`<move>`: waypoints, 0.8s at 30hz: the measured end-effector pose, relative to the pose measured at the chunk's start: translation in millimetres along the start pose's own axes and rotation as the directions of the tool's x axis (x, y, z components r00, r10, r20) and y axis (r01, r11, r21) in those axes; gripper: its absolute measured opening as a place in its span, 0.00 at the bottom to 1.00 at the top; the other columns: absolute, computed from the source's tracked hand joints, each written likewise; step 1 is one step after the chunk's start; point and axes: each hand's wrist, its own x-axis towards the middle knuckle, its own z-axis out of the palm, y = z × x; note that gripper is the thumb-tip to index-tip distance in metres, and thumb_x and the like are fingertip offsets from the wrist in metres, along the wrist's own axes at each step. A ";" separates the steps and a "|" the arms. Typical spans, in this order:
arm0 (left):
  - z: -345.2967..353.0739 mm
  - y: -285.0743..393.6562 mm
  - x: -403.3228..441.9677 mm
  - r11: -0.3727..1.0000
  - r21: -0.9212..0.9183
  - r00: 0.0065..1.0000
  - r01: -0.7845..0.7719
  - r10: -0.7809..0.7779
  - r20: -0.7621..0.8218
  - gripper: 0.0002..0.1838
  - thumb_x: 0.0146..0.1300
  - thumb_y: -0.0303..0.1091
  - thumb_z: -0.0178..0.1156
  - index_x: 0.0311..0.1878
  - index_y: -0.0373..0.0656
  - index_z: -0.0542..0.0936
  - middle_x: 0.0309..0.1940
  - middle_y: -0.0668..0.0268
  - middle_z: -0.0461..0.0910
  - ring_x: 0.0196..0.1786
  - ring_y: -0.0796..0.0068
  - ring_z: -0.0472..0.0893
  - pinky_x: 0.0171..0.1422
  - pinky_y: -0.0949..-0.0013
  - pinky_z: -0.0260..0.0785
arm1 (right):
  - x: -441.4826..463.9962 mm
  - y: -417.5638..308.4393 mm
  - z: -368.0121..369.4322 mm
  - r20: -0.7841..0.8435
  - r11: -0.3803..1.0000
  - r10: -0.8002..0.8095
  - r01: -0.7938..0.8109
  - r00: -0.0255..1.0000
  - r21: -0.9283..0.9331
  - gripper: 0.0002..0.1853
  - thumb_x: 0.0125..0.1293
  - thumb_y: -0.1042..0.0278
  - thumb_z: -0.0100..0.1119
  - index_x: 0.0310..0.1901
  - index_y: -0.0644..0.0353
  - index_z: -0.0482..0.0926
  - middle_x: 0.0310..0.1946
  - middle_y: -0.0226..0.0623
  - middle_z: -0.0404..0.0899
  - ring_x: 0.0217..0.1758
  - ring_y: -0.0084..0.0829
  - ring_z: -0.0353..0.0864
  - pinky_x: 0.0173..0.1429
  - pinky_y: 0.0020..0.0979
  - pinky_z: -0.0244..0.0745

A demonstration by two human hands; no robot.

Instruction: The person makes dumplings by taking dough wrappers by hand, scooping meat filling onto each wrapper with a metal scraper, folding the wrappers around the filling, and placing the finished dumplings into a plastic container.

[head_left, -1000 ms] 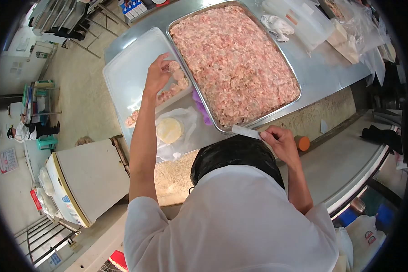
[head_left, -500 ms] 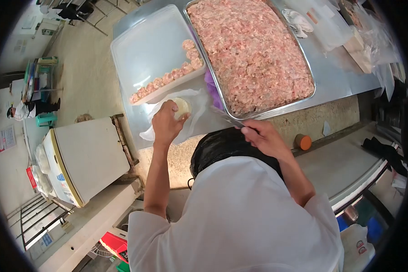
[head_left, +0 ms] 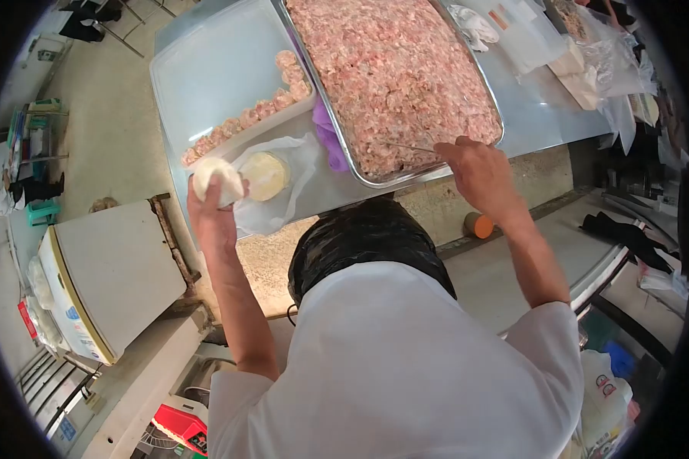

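My left hand (head_left: 216, 218) holds a round pale wrapper (head_left: 217, 182), just left of a stack of wrappers (head_left: 264, 175) on a white plastic sheet (head_left: 302, 157). In my right hand (head_left: 478, 172) is a thin flat blade (head_left: 407, 146), its far end at the surface of the minced meat (head_left: 394, 76). The meat fills a large metal tray (head_left: 331, 120). To the left, a translucent box (head_left: 207, 76) holds a row of filled dumplings (head_left: 245, 119) along its near and right edges. A purple cloth (head_left: 328, 138) lies between box and tray.
A white cloth (head_left: 473, 27), a clear plastic container (head_left: 519, 34) and plastic bags (head_left: 616, 69) lie at the table's right. An orange round object (head_left: 479, 225) is below the table edge. A white cabinet (head_left: 119, 268) stands at the left; a person (head_left: 31, 191) is beyond.
My left hand has left the dumpling box, reached the stack and lifted a wrapper to the left. My right hand has moved the blade from the tray's near edge onto the meat.
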 end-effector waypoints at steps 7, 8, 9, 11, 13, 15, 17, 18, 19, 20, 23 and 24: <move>40.9 -29.9 -23.0 0.954 -0.214 0.976 0.212 -0.193 0.104 0.24 0.73 0.28 0.53 0.69 0.30 0.67 0.59 0.42 0.79 0.57 0.47 0.84 0.57 0.51 0.83 | -11.0 3.7 -2.0 0.114 0.989 -0.097 0.108 0.989 -0.102 0.15 0.59 0.79 0.56 0.46 0.58 0.85 0.33 0.45 0.84 0.39 0.50 0.86 0.42 0.50 0.79; 40.3 -34.5 -27.2 0.950 -0.205 0.971 0.235 -0.218 0.102 0.24 0.73 0.28 0.52 0.69 0.29 0.67 0.59 0.41 0.79 0.57 0.46 0.84 0.57 0.51 0.83 | -9.6 4.2 -7.5 0.165 0.989 -0.050 0.072 0.985 -0.127 0.13 0.60 0.79 0.55 0.45 0.58 0.85 0.34 0.46 0.85 0.41 0.50 0.86 0.44 0.50 0.79; 39.4 -39.7 -30.5 0.946 -0.197 0.966 0.256 -0.242 0.095 0.24 0.73 0.28 0.52 0.70 0.29 0.66 0.58 0.40 0.79 0.57 0.45 0.84 0.57 0.50 0.83 | -5.0 3.4 -16.3 0.215 0.987 -0.006 0.040 0.977 -0.154 0.12 0.61 0.78 0.55 0.43 0.58 0.85 0.36 0.47 0.85 0.43 0.50 0.87 0.46 0.50 0.80; 33.5 -53.0 -35.3 0.936 -0.197 0.955 0.293 -0.277 0.104 0.25 0.72 0.27 0.52 0.70 0.29 0.66 0.58 0.40 0.79 0.57 0.45 0.84 0.56 0.50 0.83 | 1.8 -1.4 -12.8 0.252 0.988 0.006 0.033 0.968 -0.151 0.11 0.61 0.77 0.54 0.41 0.59 0.86 0.37 0.49 0.86 0.45 0.50 0.87 0.48 0.50 0.81; 33.3 -58.4 -37.7 0.930 -0.190 0.949 0.315 -0.303 0.087 0.26 0.72 0.29 0.52 0.70 0.30 0.66 0.58 0.40 0.79 0.55 0.47 0.85 0.55 0.51 0.83 | 8.6 -9.7 6.6 0.214 0.993 -0.054 0.075 0.975 -0.095 0.10 0.61 0.77 0.55 0.39 0.60 0.86 0.36 0.50 0.86 0.45 0.51 0.87 0.49 0.50 0.81; 40.6 -62.0 -41.6 0.927 -0.182 0.945 0.327 -0.326 0.037 0.27 0.72 0.31 0.52 0.72 0.32 0.65 0.58 0.40 0.79 0.52 0.49 0.86 0.54 0.52 0.82 | 14.3 -20.0 9.2 0.255 0.995 -0.055 0.075 0.965 -0.070 0.09 0.61 0.77 0.55 0.38 0.61 0.85 0.36 0.51 0.85 0.45 0.52 0.87 0.49 0.50 0.81; 46.6 -58.3 -43.8 0.936 -0.162 0.950 0.312 -0.308 0.054 0.27 0.72 0.32 0.52 0.71 0.32 0.66 0.58 0.41 0.79 0.52 0.49 0.86 0.53 0.52 0.82 | 15.1 -23.0 14.2 0.250 0.998 -0.056 0.064 0.967 -0.024 0.09 0.60 0.77 0.55 0.37 0.62 0.85 0.35 0.52 0.85 0.45 0.53 0.86 0.50 0.51 0.81; 47.7 -56.7 -45.5 0.940 -0.154 0.952 0.305 -0.299 0.060 0.27 0.72 0.32 0.52 0.71 0.32 0.66 0.58 0.41 0.80 0.52 0.49 0.86 0.53 0.52 0.82 | 12.4 -23.8 21.3 0.225 0.998 -0.056 0.055 0.973 0.011 0.09 0.60 0.77 0.55 0.37 0.63 0.85 0.35 0.53 0.85 0.45 0.53 0.86 0.50 0.52 0.80; 45.5 -59.1 -45.3 0.939 -0.151 0.950 0.309 -0.298 0.090 0.27 0.72 0.33 0.51 0.71 0.31 0.66 0.59 0.40 0.79 0.54 0.48 0.85 0.55 0.51 0.81 | 10.2 -25.0 27.2 0.196 0.998 -0.054 0.046 0.979 0.048 0.09 0.60 0.77 0.55 0.37 0.63 0.85 0.35 0.53 0.85 0.45 0.53 0.86 0.50 0.52 0.80; 42.3 -63.2 -43.8 0.939 -0.146 0.947 0.313 -0.296 0.123 0.26 0.72 0.33 0.51 0.70 0.31 0.67 0.59 0.40 0.79 0.55 0.47 0.85 0.56 0.50 0.81 | 8.2 -26.6 30.2 0.181 0.997 -0.042 0.029 0.983 0.076 0.09 0.61 0.77 0.55 0.38 0.64 0.85 0.35 0.53 0.85 0.44 0.54 0.86 0.49 0.52 0.80; 53.7 -62.3 -42.7 0.935 -0.199 0.953 0.295 -0.272 0.136 0.25 0.74 0.33 0.49 0.69 0.30 0.68 0.60 0.39 0.79 0.58 0.46 0.84 0.60 0.52 0.80 | 6.4 -25.2 34.6 0.138 0.965 -0.017 -0.020 0.990 0.262 0.08 0.64 0.76 0.55 0.39 0.66 0.84 0.33 0.52 0.84 0.39 0.52 0.84 0.47 0.49 0.80; 60.7 -62.3 -44.1 0.931 -0.226 0.956 0.286 -0.264 0.125 0.24 0.74 0.33 0.48 0.68 0.29 0.68 0.59 0.39 0.79 0.59 0.46 0.84 0.61 0.53 0.79 | 3.9 -19.2 35.4 0.129 0.920 -0.018 -0.034 0.991 0.389 0.08 0.66 0.74 0.55 0.40 0.66 0.84 0.31 0.50 0.83 0.37 0.49 0.84 0.46 0.47 0.80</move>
